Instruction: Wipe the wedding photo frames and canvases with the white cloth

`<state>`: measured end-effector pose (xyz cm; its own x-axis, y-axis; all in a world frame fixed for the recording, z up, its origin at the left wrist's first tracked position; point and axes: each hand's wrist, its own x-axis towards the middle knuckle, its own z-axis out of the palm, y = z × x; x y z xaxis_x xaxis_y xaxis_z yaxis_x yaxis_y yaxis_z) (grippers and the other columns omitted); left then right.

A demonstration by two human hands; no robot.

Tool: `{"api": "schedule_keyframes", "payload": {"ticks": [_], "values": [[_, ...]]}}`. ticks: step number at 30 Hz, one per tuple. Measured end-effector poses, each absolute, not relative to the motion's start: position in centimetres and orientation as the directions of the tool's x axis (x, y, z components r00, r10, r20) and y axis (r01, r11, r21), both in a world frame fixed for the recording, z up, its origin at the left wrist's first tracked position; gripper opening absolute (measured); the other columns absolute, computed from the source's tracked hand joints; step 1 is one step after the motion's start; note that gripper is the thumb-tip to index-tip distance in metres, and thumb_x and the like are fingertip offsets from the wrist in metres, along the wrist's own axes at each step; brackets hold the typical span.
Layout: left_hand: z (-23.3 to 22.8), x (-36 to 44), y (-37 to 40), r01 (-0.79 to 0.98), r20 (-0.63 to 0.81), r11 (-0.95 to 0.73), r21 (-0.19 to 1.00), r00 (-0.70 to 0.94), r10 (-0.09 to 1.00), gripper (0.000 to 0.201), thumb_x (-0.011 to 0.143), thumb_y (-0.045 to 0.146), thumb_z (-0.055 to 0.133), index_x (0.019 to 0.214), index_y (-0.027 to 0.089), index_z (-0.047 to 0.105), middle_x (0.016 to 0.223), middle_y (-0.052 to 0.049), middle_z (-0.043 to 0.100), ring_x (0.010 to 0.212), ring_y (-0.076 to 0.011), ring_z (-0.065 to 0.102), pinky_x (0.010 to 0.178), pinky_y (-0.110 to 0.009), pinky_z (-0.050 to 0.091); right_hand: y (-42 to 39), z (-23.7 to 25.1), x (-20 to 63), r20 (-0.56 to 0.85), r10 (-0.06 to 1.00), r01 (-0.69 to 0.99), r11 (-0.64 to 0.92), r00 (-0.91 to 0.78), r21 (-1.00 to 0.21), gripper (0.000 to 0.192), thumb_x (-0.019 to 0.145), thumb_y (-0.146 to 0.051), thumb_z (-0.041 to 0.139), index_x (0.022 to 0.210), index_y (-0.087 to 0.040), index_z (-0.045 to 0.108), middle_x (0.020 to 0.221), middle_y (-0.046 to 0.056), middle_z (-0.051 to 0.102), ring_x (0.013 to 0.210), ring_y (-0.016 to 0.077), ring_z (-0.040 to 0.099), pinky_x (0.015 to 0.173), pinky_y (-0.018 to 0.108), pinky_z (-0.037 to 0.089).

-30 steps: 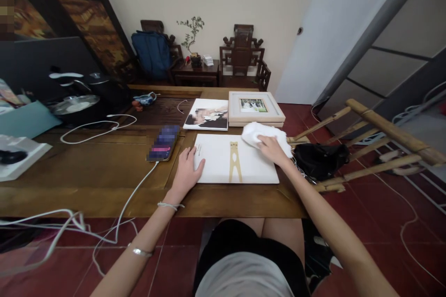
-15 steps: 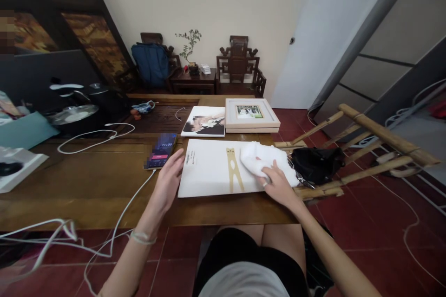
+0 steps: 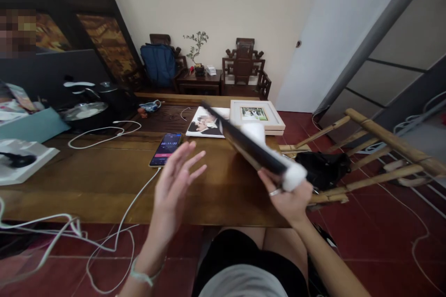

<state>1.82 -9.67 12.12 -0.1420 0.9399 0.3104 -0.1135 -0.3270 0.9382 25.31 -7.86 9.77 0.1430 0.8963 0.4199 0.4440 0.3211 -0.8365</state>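
Observation:
My right hand (image 3: 291,199) grips the near right end of a photo panel (image 3: 249,141), tilted up off the table with a dark, motion-blurred side showing. A white, soft-looking cloth or wrap (image 3: 294,176) is bunched at the same hand, and more white shows behind the panel. My left hand (image 3: 177,176) is raised over the table, fingers spread, holding nothing. Just beyond it lies a phone (image 3: 166,146) with a running timer, plugged into a white cable.
A photo print of people (image 3: 205,125) lies at the back, beside stacked pale frames (image 3: 275,123). A black bag (image 3: 324,169) rests on a bamboo chair (image 3: 369,125) to the right. A glass-lidded pot (image 3: 85,111), white cables and a white box (image 3: 31,167) are on the left.
The panel lay flat, white side up, with the cloth on it; now my right hand has lifted and tipped it. My left hand has risen from beside its left edge.

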Motion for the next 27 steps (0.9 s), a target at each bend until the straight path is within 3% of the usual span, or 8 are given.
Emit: {"api": "schedule_keyframes", "payload": {"ticks": [5, 8, 10, 15, 19, 22, 24, 27], "values": [[5.1, 3.3, -9.6, -0.335, -0.16, 0.123, 0.934, -0.087, 0.983, 0.063, 0.069, 0.031, 0.071, 0.126, 0.026, 0.045, 0.135, -0.011, 0.049, 0.128, -0.0308, 0.041, 0.101, -0.047, 0.041, -5.7, 12.5, 26.5, 0.221, 0.808, -0.125, 0.34, 0.546, -0.932, 0.033, 0.06, -0.028, 0.075, 0.089, -0.021, 0.06, 0.089, 0.001, 0.068, 0.083, 0.02, 0.066, 0.079, 0.034, 0.054], [3.2, 3.9, -11.3, -0.552, -0.137, 0.199, 0.81, 0.152, 0.979, 0.042, 0.067, 0.035, 0.075, 0.105, 0.022, 0.061, 0.11, -0.009, 0.066, 0.11, -0.0291, 0.058, 0.095, -0.047, 0.046, -4.8, 12.3, 26.8, -0.079, 0.906, -0.413, 0.111, 0.416, -0.904, 0.036, 0.058, -0.023, 0.074, 0.092, -0.02, 0.062, 0.088, 0.001, 0.07, 0.078, 0.0194, 0.067, 0.073, 0.031, 0.056], [2.8, 4.1, -12.7, -0.626, -0.168, 0.21, 0.751, 0.127, 0.978, 0.046, 0.058, 0.033, 0.081, 0.099, 0.023, 0.064, 0.103, -0.007, 0.07, 0.102, -0.0277, 0.063, 0.091, -0.043, 0.049, -4.5, 11.5, 26.6, -0.24, 0.929, -0.499, -0.073, 0.28, -0.864, 0.035, 0.059, -0.022, 0.073, 0.093, -0.018, 0.063, 0.086, 0.002, 0.071, 0.075, 0.0208, 0.067, 0.07, 0.032, 0.057], [2.5, 3.6, -14.5, -0.637, -0.419, 0.331, 0.696, 0.015, 0.908, 0.055, 0.053, 0.02, 0.084, 0.105, 0.022, 0.066, 0.099, -0.006, 0.072, 0.097, -0.0229, 0.066, 0.086, -0.029, 0.052, -4.2, 8.7, 26.3, -0.325, 0.938, -0.494, -0.228, 0.119, -0.839, 0.033, 0.061, -0.029, 0.077, 0.09, -0.017, 0.065, 0.079, 0.003, 0.072, 0.067, 0.0193, 0.067, 0.065, 0.029, 0.055], [2.1, 1.1, -14.8, -0.702, -0.485, 0.346, 0.622, 0.001, 0.874, 0.062, 0.045, 0.014, 0.085, 0.105, 0.021, 0.068, 0.086, -0.006, 0.075, 0.083, -0.0254, 0.07, 0.081, -0.031, 0.056, -3.8, 8.1, 28.5, -0.095, 0.946, -0.31, 0.006, 0.31, -0.951, 0.034, 0.064, -0.039, 0.075, 0.087, -0.017, 0.066, 0.076, 0.002, 0.071, 0.065, 0.02, 0.066, 0.062, 0.031, 0.053], [1.9, -1.2, -15.2, -0.737, -0.515, 0.304, 0.604, -0.07, 0.854, 0.06, 0.048, 0.008, 0.08, 0.105, 0.022, 0.069, 0.085, -0.005, 0.075, 0.085, -0.0293, 0.07, 0.085, -0.037, 0.055, -4.0, 9.5, 31.1, 0.274, 0.887, 0.054, 0.274, 0.371, -0.96, 0.026, 0.072, -0.038, 0.069, 0.087, -0.018, 0.067, 0.087, 0.004, 0.07, 0.082, 0.0233, 0.065, 0.075, 0.037, 0.05], [1.7, -2.5, -15.6, -0.741, -0.519, 0.249, 0.624, -0.155, 0.841, 0.059, 0.051, 0.004, 0.075, 0.107, 0.024, 0.068, 0.09, -0.003, 0.075, 0.09, -0.0287, 0.069, 0.085, -0.034, 0.055, -4.3, 10.9, 32.7, 0.594, 0.757, 0.404, 0.471, 0.271, -0.784, 0.018, 0.074, -0.035, 0.067, 0.083, -0.019, 0.067, 0.095, 0.005, 0.068, 0.097, 0.0261, 0.06, 0.087, 0.043, 0.044], [1.5, -3.8, -15.9, -0.727, -0.548, 0.238, 0.644, -0.221, 0.807, 0.062, 0.052, 0.001, 0.072, 0.109, 0.027, 0.067, 0.093, -0.001, 0.074, 0.096, -0.0274, 0.067, 0.083, -0.029, 0.055, -4.3, 13.0, 34.7, 0.906, 0.422, 0.778, 0.556, 0.039, -0.292, 0.017, 0.071, -0.031, 0.069, 0.061, -0.021, 0.06, 0.089, 0.005, 0.067, 0.099, 0.0282, 0.057, 0.088, 0.048, 0.04]]}}
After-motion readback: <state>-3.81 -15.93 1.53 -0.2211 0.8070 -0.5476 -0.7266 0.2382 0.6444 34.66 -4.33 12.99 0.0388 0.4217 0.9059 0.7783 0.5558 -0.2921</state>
